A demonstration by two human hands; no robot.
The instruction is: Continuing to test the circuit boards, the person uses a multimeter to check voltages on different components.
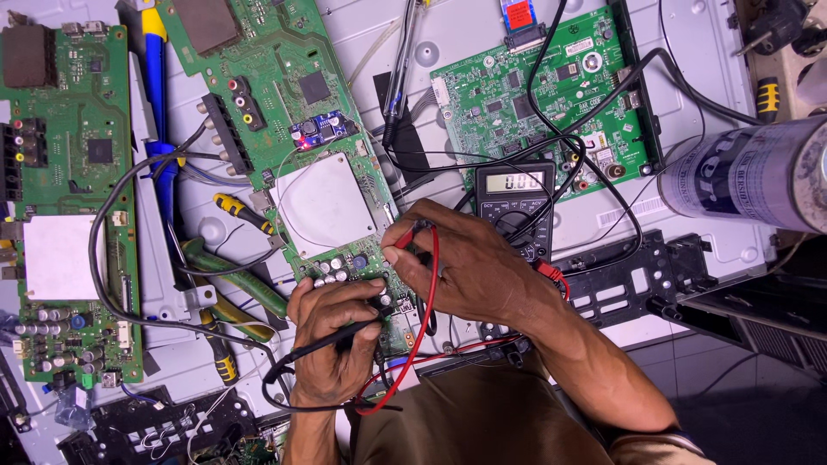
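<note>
While left hand (332, 331) fingers pinch the black probe and right hand (465, 267) fingers grip the red probe on the near-centre green circuit board (345, 215), steady both tips; grey multimeter (515, 202) sits just right.

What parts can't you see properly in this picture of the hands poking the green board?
- Black probe tip, head view: hidden behind the left hand.
- Red probe tip, head view: covered by the right hand.
- Multimeter dial, head view: black wires and the right hand cross it.
- Left green board, head view: cut off by the picture's edge.
</note>
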